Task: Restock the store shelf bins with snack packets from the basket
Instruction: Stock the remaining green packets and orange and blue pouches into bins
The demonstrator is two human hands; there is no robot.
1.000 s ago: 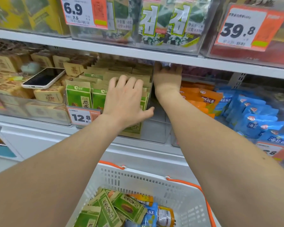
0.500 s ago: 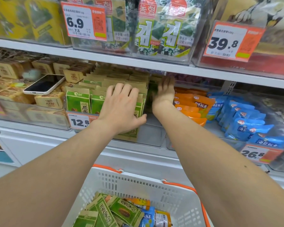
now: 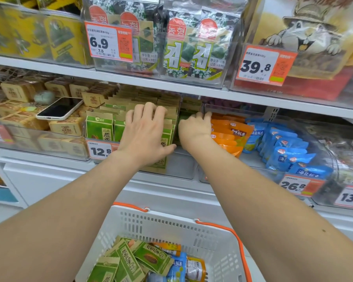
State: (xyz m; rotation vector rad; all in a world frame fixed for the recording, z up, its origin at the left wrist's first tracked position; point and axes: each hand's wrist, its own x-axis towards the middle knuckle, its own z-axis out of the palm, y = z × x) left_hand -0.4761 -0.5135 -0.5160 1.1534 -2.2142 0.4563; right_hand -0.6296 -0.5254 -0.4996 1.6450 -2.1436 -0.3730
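A clear shelf bin holds a row of green and kraft snack packets (image 3: 99, 128) on the middle shelf. My left hand (image 3: 146, 133) rests on the front of that row, fingers bent over the packet tops, thumb sticking out to the right. My right hand (image 3: 194, 130) is at the bin's right side, its fingers curled against a dark green packet (image 3: 183, 118) standing there; the fingertips are hidden. Below, the white basket (image 3: 171, 219) with orange handles holds more green packets (image 3: 151, 259) and a few blue and orange ones.
A phone (image 3: 59, 108) lies on brown packets in the left bin. Orange packets (image 3: 232, 132) and blue packets (image 3: 283, 148) fill the bins to the right. The upper shelf (image 3: 253, 96) hangs close above the hands, with seaweed packs on it.
My right hand has drawn back from deep under the upper shelf to the front right of the green bin and curled its fingers. My left hand stays on the row.
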